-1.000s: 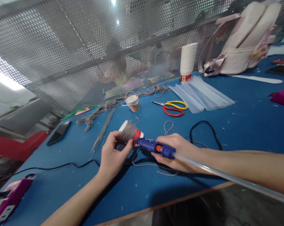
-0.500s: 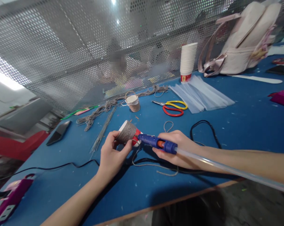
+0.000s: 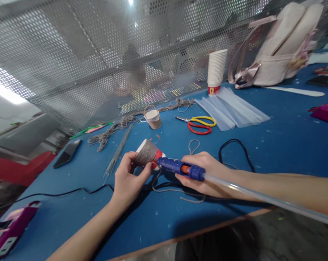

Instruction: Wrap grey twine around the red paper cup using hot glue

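My left hand [image 3: 131,175] grips a tilted paper cup [image 3: 147,153] partly wound with grey string; its red band shows on the right. In my right hand [image 3: 203,168] is a blue glue gun [image 3: 177,166], its nozzle at the cup's red band. A long clear glue stick [image 3: 248,193] sticks out of the gun's back. Loose grey string [image 3: 168,189] trails from the cup across the blue table. Behind the cup stands a small wrapped cup with a handle [image 3: 154,120].
Red and yellow scissors [image 3: 199,127], clear strips [image 3: 233,110], stacked cups [image 3: 217,70] and a pale backpack [image 3: 275,61] lie beyond. At left are thin wires [image 3: 117,154], a phone [image 3: 67,153] and a purple power strip [image 3: 14,232]. Black cable [image 3: 71,193] crosses the table.
The glue gun's nozzle has shifted slightly left and up along the cup's red band. Both hands keep their hold.
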Demonstrator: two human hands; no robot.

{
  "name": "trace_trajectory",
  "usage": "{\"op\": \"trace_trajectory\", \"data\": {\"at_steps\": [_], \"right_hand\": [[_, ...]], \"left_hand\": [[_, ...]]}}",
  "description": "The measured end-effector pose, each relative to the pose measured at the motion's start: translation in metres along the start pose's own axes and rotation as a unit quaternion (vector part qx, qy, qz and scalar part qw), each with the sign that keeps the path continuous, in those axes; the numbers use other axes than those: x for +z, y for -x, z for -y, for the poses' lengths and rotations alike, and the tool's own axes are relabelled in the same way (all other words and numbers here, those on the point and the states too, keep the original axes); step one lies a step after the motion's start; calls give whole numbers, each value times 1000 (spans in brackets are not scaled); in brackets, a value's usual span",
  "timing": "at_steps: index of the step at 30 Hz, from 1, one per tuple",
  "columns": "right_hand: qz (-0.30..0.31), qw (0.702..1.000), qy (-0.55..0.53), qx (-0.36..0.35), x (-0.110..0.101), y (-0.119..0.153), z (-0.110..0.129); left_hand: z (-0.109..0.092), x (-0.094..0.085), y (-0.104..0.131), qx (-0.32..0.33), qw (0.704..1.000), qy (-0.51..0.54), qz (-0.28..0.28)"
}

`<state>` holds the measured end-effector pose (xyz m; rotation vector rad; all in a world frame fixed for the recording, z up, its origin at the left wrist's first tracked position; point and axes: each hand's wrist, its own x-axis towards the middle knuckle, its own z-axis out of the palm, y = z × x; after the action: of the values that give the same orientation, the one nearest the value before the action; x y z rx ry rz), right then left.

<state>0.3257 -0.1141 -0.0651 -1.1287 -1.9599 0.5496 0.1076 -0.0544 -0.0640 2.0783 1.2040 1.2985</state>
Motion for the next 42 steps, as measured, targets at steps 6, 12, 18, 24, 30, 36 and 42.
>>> {"op": "trace_trajectory", "data": {"at_steps": [6, 12, 18, 24, 30, 36, 42], "right_hand": [[2, 999, -4, 47, -3, -2, 2], [5, 1000, -9, 21, -2, -1, 2], [26, 995, -46, 90, -12, -5, 10], [52, 987, -78, 130, -19, -7, 18], [14, 990, -68, 126, -19, -7, 12], [36, 988, -81, 129, -19, -7, 13], [29, 989, -74, 123, -18, -6, 12]], "left_hand": [[2, -1, 0, 6, 1000, 12, -3], [-2, -2, 0, 2, 1000, 16, 5], [-2, -2, -1, -1, 1000, 22, -2], [3, -3, -1, 14, 999, 39, -6], [5, -3, -2, 7, 999, 48, -9], [4, -5, -2, -8, 999, 37, -4], [2, -4, -2, -14, 999, 44, 0]]}}
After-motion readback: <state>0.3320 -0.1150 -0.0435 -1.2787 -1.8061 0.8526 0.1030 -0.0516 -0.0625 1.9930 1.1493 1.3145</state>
